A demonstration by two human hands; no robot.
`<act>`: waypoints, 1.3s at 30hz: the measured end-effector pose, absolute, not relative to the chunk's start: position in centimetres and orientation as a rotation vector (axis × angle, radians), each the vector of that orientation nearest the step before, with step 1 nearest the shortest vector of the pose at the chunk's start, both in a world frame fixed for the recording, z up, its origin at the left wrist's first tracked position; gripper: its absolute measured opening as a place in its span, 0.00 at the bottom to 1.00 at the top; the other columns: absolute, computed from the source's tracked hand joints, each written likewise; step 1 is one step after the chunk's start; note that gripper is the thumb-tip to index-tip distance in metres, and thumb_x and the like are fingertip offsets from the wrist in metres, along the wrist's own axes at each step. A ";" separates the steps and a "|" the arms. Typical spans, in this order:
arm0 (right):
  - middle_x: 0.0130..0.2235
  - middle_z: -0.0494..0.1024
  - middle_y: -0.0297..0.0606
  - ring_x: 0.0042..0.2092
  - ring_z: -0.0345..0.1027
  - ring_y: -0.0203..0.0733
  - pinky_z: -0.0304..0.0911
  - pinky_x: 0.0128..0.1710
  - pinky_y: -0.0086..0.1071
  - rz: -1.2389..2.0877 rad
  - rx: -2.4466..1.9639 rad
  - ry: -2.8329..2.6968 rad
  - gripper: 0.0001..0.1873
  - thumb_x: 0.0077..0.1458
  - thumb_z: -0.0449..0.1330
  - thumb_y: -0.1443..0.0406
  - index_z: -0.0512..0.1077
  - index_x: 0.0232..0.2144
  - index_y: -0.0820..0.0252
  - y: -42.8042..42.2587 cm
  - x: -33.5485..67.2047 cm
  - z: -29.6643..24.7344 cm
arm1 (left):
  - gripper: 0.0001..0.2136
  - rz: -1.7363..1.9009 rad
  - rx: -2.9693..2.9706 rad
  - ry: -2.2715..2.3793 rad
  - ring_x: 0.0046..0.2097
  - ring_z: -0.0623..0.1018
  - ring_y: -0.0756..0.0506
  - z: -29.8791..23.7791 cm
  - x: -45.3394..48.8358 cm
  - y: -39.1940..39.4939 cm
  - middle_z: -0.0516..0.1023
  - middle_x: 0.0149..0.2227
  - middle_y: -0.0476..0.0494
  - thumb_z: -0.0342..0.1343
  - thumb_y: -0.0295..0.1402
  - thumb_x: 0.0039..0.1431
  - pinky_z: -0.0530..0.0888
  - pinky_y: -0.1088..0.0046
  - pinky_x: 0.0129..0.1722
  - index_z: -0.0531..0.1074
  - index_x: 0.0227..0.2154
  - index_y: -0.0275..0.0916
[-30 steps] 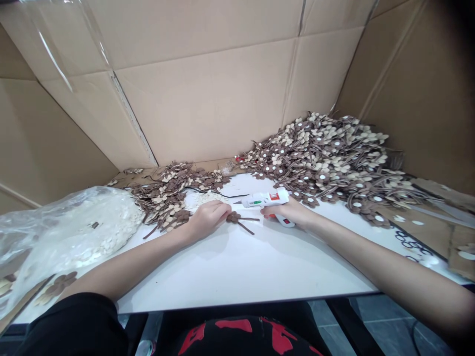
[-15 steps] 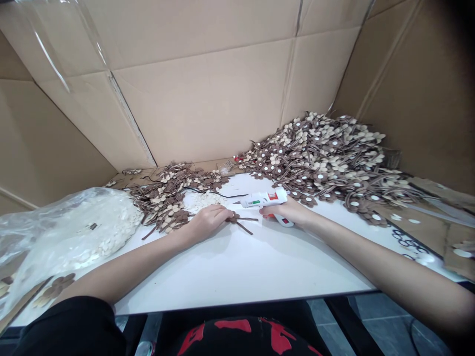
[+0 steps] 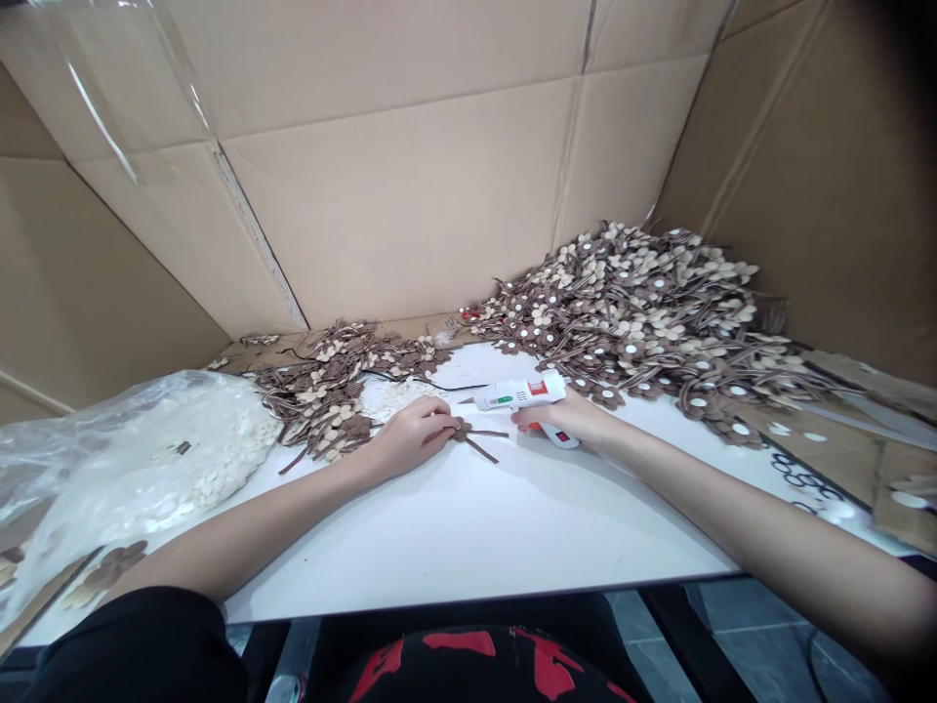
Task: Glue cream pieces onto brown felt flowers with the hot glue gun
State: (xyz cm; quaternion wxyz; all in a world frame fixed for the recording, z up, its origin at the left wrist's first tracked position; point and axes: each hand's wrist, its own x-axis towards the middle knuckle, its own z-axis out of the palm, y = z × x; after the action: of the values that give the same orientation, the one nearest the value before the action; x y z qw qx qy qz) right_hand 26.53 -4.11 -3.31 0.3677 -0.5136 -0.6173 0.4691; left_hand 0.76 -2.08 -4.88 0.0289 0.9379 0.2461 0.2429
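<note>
My left hand (image 3: 411, 434) rests on the white table (image 3: 483, 517) with its fingertips pinched on a small brown felt flower (image 3: 464, 431) whose brown strips trail to the right. My right hand (image 3: 567, 418) is wrapped round the grip of a white glue gun (image 3: 521, 394) with a red and green label. The gun's nozzle points left, just above the flower. Both hands are close together at the table's middle.
A big heap of brown and beige flowers (image 3: 644, 312) lies at the back right, a smaller heap (image 3: 329, 386) at the back left. A clear plastic bag of cream discs (image 3: 139, 459) sits at the left. Cardboard walls (image 3: 410, 176) enclose the table; cardboard sheets (image 3: 864, 439) lie at right.
My left fingers have slid a little to the right over the flower and now cover more of it. The right hand and glue gun have barely moved.
</note>
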 end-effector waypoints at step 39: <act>0.30 0.76 0.37 0.29 0.66 0.39 0.60 0.27 0.29 1.193 -1.370 -1.481 0.12 0.34 0.61 0.67 0.72 0.28 0.63 -4.1 26.4 -3.5 | 0.05 0.785 2.188 1.082 0.34 0.69 0.48 -4.3 1.8 -2.6 0.72 0.31 0.48 0.55 0.29 0.47 0.64 0.74 0.35 0.64 0.28 0.37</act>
State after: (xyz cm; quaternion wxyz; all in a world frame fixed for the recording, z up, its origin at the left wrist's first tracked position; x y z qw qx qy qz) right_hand 26.43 -4.13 -3.55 0.3884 -0.5387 -0.5823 0.4689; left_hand 1.78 -2.65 -4.26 0.2846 0.8180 0.4046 0.2935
